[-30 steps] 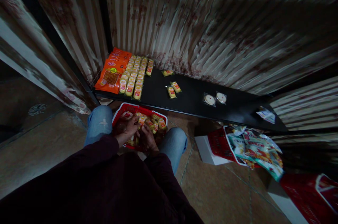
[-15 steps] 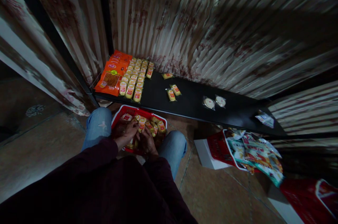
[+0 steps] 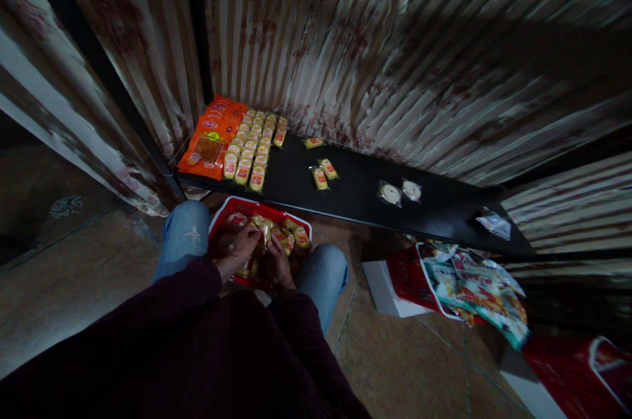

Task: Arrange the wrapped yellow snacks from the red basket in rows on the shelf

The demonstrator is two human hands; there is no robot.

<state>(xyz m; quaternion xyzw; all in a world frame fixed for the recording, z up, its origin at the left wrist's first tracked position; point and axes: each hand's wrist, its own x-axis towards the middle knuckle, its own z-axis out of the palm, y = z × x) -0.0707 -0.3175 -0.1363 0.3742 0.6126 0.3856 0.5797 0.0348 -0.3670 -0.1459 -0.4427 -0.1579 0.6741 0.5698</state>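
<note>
Between my knees stands a red basket (image 3: 228, 203) with a white rim, filled with small wrapped snack cakes. My left hand (image 3: 243, 246) and my right hand (image 3: 277, 264) meet over it, both gripping one yellow-wrapped snack cake (image 3: 267, 232), which is seen edge-on. More wrapped cakes (image 3: 300, 236) lie loose in the basket around my hands. On the black shelf (image 3: 291, 198) just beyond, similar yellow cakes (image 3: 249, 149) stand in close rows. An orange snack bag (image 3: 210, 142) lies left of these rows.
Three loose yellow cakes (image 3: 320, 177) lie mid-shelf, with two round white packets (image 3: 390, 193) and a silvery packet (image 3: 494, 224) farther right. On the floor at right, a red basket (image 3: 407, 277) holds snack bags (image 3: 481, 284). Another red basket (image 3: 573, 366) stands beyond. Striped curtains (image 3: 345, 43) hang behind.
The cake between my hands has turned from its label side to a narrow edge. My right fingers have shifted slightly; the basket and shelf goods stay put.
</note>
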